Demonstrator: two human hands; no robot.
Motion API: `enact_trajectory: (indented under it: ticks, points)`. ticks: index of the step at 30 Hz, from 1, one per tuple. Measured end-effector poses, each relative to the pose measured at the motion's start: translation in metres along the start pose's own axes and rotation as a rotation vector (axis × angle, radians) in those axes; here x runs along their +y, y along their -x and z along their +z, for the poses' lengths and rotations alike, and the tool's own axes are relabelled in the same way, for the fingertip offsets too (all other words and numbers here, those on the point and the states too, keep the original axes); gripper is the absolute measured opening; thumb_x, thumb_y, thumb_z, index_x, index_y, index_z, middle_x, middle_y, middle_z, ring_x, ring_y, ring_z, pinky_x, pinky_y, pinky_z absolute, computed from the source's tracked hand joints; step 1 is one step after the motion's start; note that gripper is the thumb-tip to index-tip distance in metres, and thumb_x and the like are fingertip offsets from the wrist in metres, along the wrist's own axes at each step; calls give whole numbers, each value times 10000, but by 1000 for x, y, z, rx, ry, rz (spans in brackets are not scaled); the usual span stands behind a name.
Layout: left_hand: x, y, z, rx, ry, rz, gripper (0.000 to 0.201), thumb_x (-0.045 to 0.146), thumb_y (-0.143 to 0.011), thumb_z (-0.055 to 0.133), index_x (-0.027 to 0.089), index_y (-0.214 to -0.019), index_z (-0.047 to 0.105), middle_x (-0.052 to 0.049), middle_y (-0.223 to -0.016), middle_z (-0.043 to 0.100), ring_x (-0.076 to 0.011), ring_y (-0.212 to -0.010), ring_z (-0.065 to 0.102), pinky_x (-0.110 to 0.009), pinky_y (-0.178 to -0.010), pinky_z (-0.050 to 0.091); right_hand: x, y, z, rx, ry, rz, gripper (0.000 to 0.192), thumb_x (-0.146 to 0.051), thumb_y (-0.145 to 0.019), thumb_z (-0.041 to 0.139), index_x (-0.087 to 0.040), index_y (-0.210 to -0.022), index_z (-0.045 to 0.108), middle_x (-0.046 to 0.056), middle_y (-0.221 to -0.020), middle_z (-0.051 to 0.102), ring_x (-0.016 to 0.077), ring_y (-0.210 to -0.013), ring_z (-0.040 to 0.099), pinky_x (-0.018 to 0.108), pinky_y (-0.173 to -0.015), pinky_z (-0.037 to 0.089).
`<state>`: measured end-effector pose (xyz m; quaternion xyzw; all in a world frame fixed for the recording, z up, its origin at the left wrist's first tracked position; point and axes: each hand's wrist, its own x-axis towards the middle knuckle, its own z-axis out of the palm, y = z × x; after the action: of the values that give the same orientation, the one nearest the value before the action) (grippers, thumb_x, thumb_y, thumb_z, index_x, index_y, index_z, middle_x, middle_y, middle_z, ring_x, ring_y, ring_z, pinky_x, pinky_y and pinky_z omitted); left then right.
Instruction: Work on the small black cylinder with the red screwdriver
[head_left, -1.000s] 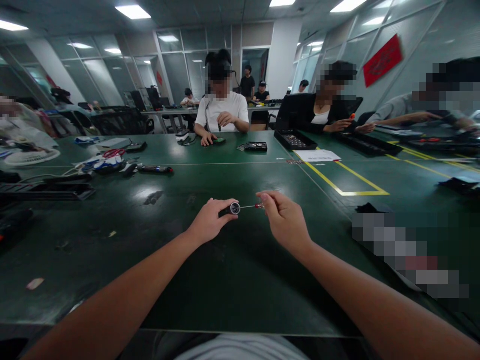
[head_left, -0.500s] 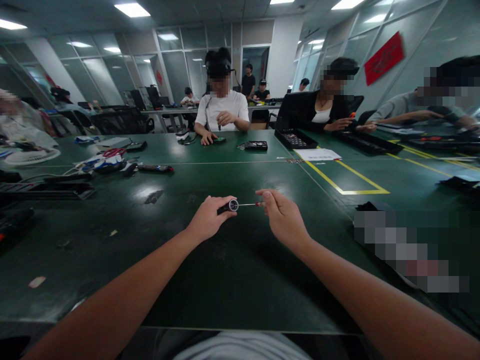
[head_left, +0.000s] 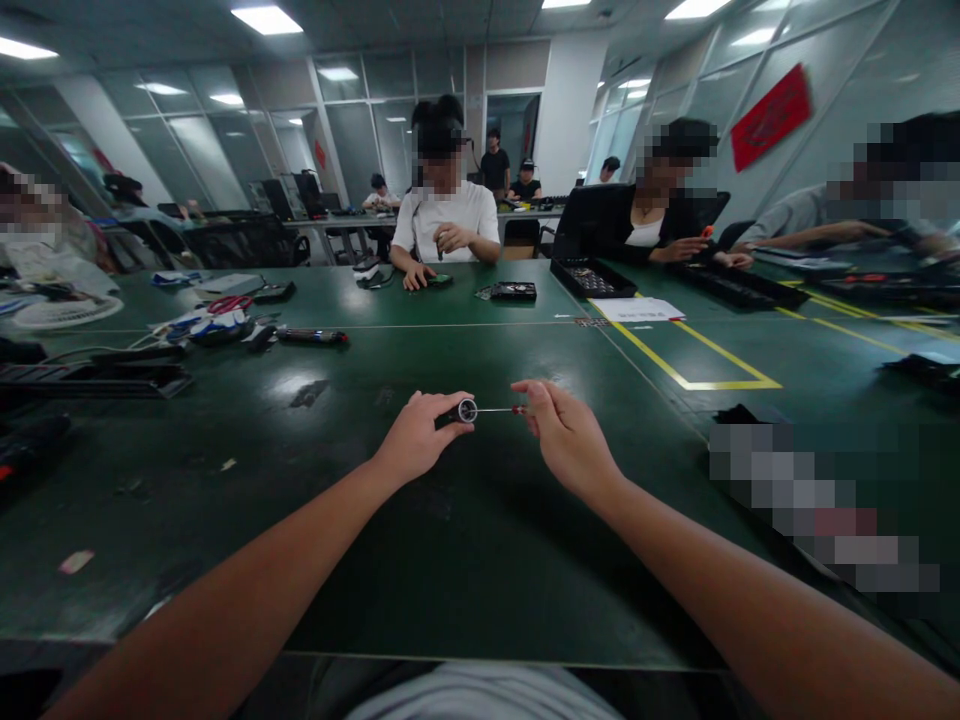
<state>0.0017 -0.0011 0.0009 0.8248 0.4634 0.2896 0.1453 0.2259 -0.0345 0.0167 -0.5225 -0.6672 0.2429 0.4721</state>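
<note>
My left hand (head_left: 417,437) is closed around a black cylinder with a silver ring at its end (head_left: 466,411), its open face turned toward me. From the right, my right hand (head_left: 564,432) grips a thin screwdriver (head_left: 496,410) with a reddish collar. The screwdriver's shaft lies level and its tip meets the ringed end of the cylinder; whether it goes inside I cannot tell. Most of the screwdriver's handle is hidden by my right fingers. Both hands are held above the green table (head_left: 480,580).
A pen-like black tool (head_left: 311,337) and red-handled scissors (head_left: 229,304) lie at the left. Farther off are a black box (head_left: 513,291), a tray of parts (head_left: 592,278) and a white paper (head_left: 637,309). A person in white (head_left: 448,222) works opposite.
</note>
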Motion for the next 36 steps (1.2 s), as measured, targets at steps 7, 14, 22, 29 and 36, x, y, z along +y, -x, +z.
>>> enact_trajectory:
  ticks: [7,14,22,29,36]
  points:
    - [0,0,-1,-9,16,-1,352,338,-916,667,304,-1266,653,-20,-1153,721,-248,-1009,622,-462,-990,429,-3,2,0,-49,38,-29,352,-360,-995,442,-218,-1285,582,24,-815,655,178,-658,582,320,-613,447]
    - [2,0,-1,0,9,-17,357,360,-918,658,308,-1272,656,-29,-1148,720,-261,-1020,622,-481,-1002,432,-1,0,-2,-27,-10,22,333,-406,-1007,414,-229,-1224,594,22,-831,646,185,-698,598,324,-637,455]
    - [0,0,3,-80,-10,-31,371,363,-920,654,305,-1287,637,-39,-1202,704,-270,-1131,601,-627,-1159,231,-5,1,-1,-50,60,-16,356,-360,-973,471,-202,-1285,541,19,-809,651,174,-620,568,315,-590,428]
    - [-2,1,6,-108,-25,-41,384,399,-919,643,328,-1297,630,-38,-1251,688,-285,-1223,567,-671,-1184,129,-5,1,-2,-32,23,-23,344,-435,-1017,379,-220,-1029,646,29,-795,653,195,-712,618,323,-640,449]
    - [0,0,3,-69,-20,-47,376,369,-915,653,306,-1286,640,-41,-1189,706,-274,-1131,599,-646,-1170,196,-3,1,-1,-57,39,-50,293,-349,-987,451,-206,-1226,540,20,-814,638,190,-689,600,324,-631,455]
